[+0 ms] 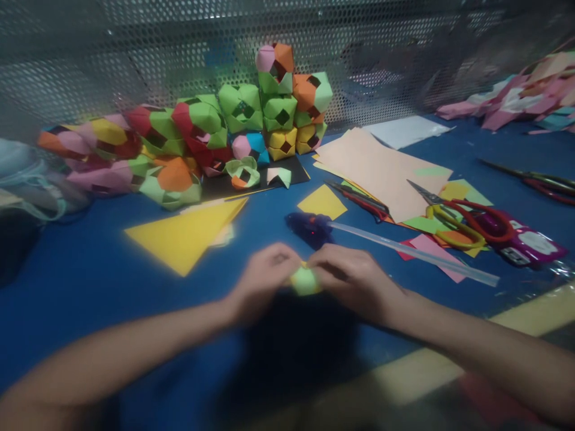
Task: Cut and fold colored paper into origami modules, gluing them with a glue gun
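Between my two hands is a small folded paper piece [305, 281], pale green with a bit of yellow at its top. My left hand [272, 269] pinches it from the left, fingers closed. From the right, my right hand [353, 276] grips it with bent fingers, and part of the piece is hidden by the fingertips. Just beyond my hands lies a dark blue glue gun [309, 227] with a long clear glue stick [413, 250] reaching out to the right. A small yellow paper square [322, 202] rests behind the glue gun.
Folded paper balls [240, 108] are stacked along the perforated metal panel [171, 66]. Yellow folded paper [188, 233] lies left. On the right are paper sheets [381, 164], red-and-yellow-handled scissors [458, 221], a purple packet [530, 239] and dark scissors [534, 179]. The blue tabletop [58, 317] ends at a pale edge.
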`<act>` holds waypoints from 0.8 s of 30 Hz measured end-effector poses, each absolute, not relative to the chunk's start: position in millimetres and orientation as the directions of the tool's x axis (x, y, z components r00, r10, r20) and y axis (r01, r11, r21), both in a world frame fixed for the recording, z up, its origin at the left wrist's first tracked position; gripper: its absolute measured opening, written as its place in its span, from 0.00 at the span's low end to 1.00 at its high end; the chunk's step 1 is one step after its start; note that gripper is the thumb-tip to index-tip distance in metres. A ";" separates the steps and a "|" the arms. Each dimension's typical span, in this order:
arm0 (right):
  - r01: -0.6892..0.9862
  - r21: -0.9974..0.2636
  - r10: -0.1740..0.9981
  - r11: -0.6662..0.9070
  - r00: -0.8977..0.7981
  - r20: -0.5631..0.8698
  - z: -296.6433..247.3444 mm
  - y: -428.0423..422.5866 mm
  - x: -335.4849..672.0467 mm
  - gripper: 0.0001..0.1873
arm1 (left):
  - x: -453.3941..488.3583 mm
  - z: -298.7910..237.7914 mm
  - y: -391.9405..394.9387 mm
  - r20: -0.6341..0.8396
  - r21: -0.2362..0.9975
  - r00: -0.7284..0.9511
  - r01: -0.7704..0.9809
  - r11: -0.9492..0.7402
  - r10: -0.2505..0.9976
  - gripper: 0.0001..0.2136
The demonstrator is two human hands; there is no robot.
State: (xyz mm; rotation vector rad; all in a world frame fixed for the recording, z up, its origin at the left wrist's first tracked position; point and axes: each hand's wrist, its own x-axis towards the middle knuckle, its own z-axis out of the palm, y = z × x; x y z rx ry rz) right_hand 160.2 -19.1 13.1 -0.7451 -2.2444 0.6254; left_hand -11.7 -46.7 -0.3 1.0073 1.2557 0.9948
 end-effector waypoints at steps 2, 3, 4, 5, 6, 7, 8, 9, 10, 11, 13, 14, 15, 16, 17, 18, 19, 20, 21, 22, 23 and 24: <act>0.313 -0.567 0.616 0.762 -0.620 0.486 12.1 -18.5 161.7 0.11 | -11.6 -0.5 -46.9 -0.267 0.962 0.068 -0.045 0.270 0.961 0.05; 0.299 -0.555 0.598 0.776 -0.628 0.498 11.7 -18.4 162.3 0.11 | -11.5 -0.6 -46.9 -0.269 0.961 0.073 -0.049 0.273 0.960 0.05; 0.284 -0.545 0.581 0.788 -0.636 0.508 11.3 -18.4 162.9 0.10 | -11.4 -0.6 -46.7 -0.269 0.960 0.079 -0.053 0.274 0.960 0.05; 0.271 -0.538 0.566 0.798 -0.643 0.516 10.8 -18.5 163.4 0.10 | -11.4 -0.7 -46.5 -0.269 0.960 0.087 -0.056 0.274 0.959 0.05; 0.262 -0.531 0.554 0.806 -0.650 0.520 10.5 -18.7 163.8 0.10 | -11.4 -0.7 -46.2 -0.269 0.960 0.095 -0.058 0.275 0.958 0.06; 0.256 -0.523 0.544 0.813 -0.655 0.524 10.1 -18.9 164.2 0.10 | -11.6 -0.8 -45.7 -0.267 0.960 0.104 -0.060 0.274 0.958 0.06; 0.255 -0.515 0.537 0.818 -0.659 0.527 10.0 -19.2 164.6 0.10 | -11.9 -0.9 -45.2 -0.266 0.960 0.115 -0.063 0.274 0.957 0.07; 0.252 -0.509 0.531 0.823 -0.661 0.530 10.0 -19.4 164.9 0.10 | -12.3 -1.1 -44.7 -0.264 0.960 0.124 -0.065 0.273 0.957 0.08; 0.245 -0.509 0.526 0.825 -0.663 0.533 10.4 -19.6 165.1 0.10 | -12.9 -1.4 -44.3 -0.263 0.960 0.131 -0.063 0.273 0.956 0.09; 0.234 -0.517 0.524 0.823 -0.664 0.534 11.2 -19.9 165.2 0.10 | -13.7 -1.8 -44.0 -0.258 0.962 0.132 -0.060 0.267 0.957 0.09; 0.233 -0.563 0.557 0.793 -0.651 0.516 13.5 -20.5 164.9 0.08 | -15.6 -2.6 -44.0 -0.233 0.970 0.120 -0.044 0.239 0.965 0.08; 0.259 -0.596 0.599 0.760 -0.635 0.488 14.7 -20.9 164.3 0.08 | -16.5 -3.0 -44.4 -0.217 0.975 0.108 -0.033 0.222 0.970 0.07; 0.298 -0.627 0.647 0.720 -0.615 0.451 15.7 -21.4 163.6 0.07 | -17.2 -3.2 -45.0 -0.200 0.979 0.095 -0.024 0.203 0.975 0.06; 0.342 -0.650 0.693 0.679 -0.591 0.413 16.2 -21.7 162.7 0.06 | -17.8 -3.4 -45.9 -0.183 0.983 0.085 -0.017 0.185 0.980 0.05; 0.379 -0.660 0.725 0.649 -0.571 0.385 16.2 -22.1 161.6 0.05 | -18.1 -3.5 -47.0 -0.166 0.986 0.076 -0.010 0.167 0.983 0.05; 0.398 -0.658 0.738 0.639 -0.561 0.376 15.4 -22.3 160.6 0.05 | -18.1 -3.5 -48.2 -0.150 0.989 0.074 -0.003 0.150 0.986 0.05; 0.398 -0.647 0.731 0.651 -0.560 0.391 13.9 -22.3 159.7 0.06 | -17.8 -3.6 -49.4 -0.133 0.991 0.075 0.005 0.133 0.988 0.05; 0.384 -0.625 0.709 0.679 -0.565 0.423 11.9 -22.1 159.0 0.07 | -17.3 -3.5 -50.6 -0.118 0.993 0.080 0.018 0.117 0.990 0.06; 0.364 -0.597 0.677 0.715 -0.573 0.462 9.4 -21.7 158.6 0.08 | -16.6 -3.5 -51.8 -0.110 0.994 0.090 0.035 0.108 0.990 0.06; 0.345 -0.563 0.642 0.751 -0.582 0.499 6.8 -21.2 158.5 0.08 | -15.9 -3.5 -52.7 -0.116 0.992 0.102 0.054 0.111 0.988 0.07; 0.329 -0.526 0.605 0.784 -0.595 0.529 4.3 -20.6 158.7 0.09 | -15.3 -3.5 -53.4 -0.129 0.990 0.115 0.073 0.121 0.985 0.07; 0.318 -0.488 0.569 0.813 -0.611 0.550 2.2 -19.9 159.1 0.10 | -14.9 -3.4 -53.9 -0.139 0.987 0.130 0.094 0.127 0.982 0.08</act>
